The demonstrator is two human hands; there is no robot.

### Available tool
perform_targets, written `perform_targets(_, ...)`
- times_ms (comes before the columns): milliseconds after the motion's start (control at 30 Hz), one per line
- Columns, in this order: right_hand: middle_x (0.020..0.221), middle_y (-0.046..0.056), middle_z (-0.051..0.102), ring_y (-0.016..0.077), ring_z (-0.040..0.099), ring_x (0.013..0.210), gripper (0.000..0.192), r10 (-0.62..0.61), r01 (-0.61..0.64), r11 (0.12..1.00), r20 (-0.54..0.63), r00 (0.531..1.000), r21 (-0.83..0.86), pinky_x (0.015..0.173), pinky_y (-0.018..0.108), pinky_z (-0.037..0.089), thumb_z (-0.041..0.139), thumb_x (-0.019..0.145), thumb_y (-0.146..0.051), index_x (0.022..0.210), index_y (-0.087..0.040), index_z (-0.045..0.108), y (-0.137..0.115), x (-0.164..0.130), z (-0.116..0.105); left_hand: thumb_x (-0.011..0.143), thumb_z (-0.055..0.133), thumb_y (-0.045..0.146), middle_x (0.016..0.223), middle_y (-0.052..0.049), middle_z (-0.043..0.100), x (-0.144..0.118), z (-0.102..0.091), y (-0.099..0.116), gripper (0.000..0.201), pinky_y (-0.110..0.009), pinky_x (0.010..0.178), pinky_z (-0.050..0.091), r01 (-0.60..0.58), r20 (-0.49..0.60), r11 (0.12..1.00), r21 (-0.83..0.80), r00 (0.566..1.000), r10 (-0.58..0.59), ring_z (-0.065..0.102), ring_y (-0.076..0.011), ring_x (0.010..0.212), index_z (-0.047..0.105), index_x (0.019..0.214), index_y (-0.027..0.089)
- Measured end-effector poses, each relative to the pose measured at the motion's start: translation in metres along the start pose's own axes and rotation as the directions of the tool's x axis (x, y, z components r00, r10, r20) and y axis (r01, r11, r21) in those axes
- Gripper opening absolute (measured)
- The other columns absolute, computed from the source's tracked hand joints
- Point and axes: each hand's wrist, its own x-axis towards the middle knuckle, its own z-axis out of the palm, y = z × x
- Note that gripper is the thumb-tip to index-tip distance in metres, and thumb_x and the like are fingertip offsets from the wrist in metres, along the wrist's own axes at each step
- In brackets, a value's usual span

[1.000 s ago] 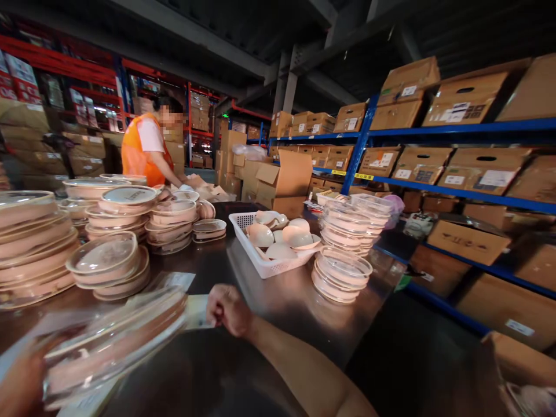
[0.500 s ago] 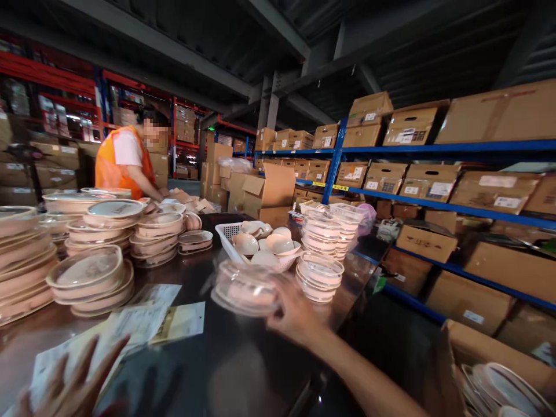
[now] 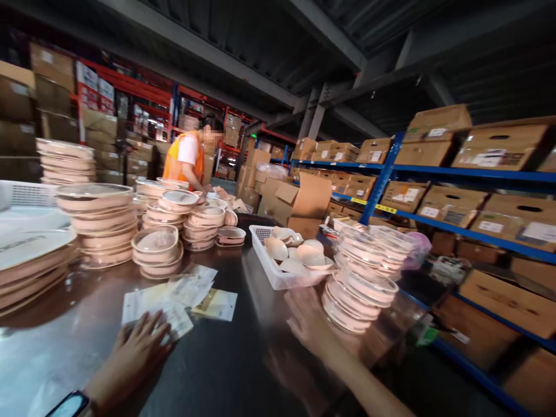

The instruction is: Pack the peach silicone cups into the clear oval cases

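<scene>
While left hand (image 3: 134, 347) lies flat on paper slips (image 3: 174, 295), print unreadable, right hand (image 3: 310, 324) open by lidded bowls (image 3: 358, 292)

A loose heap of paper slips (image 3: 174, 295), white and printed, is spread flat on the dark tabletop, its near edge covered by the fingertips of the left hand (image 3: 132, 353), which is laid open and palm down. A short stack of clear-lidded pink bowls (image 3: 358, 295) is seen upright just beyond the open right hand (image 3: 310, 324), close beside its fingertips; contact cannot be told through the blur.
</scene>
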Motion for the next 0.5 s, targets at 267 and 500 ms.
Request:
perform_targets(267, 0.151, 0.015, 0.046, 0.0324, 0.037, 0.143, 0.071, -0.117, -0.02, 0.824, 0.205, 0.972, 0.567, 0.119, 0.056, 0.017, 0.065, 0.082, -0.05, 0.145, -0.02, 0.047, -0.137, 0.107, 0.122, 0.095, 0.038, 0.028, 0.157, -0.016, 0.039, -0.004, -0.017, 0.016, 0.052, -0.057, 0.115, 0.027, 0.112, 0.037, 0.99, -0.084, 0.993, -0.109, 0.031, -0.0372, 0.146, 0.042, 0.147, 0.025)
perform_targets(500, 0.151, 0.023, 0.039, 0.0305, 0.028, 0.145, 0.059, 0.264, -0.107, 0.821, -0.205, 0.943, 0.561, 0.118, 0.052, 0.022, 0.035, 0.094, -0.036, 0.146, -0.008, 0.037, -0.134, 0.233, 0.157, 0.094, 0.04, 0.03, 0.16, -0.013, 0.032, -0.003, -0.03, 0.021, 0.053, -0.06, 0.118, 0.02, 0.129, 0.104, 0.98, -0.153, 0.988, -0.114, 0.021, -0.0371, 0.148, 0.041, 0.147, 0.028)
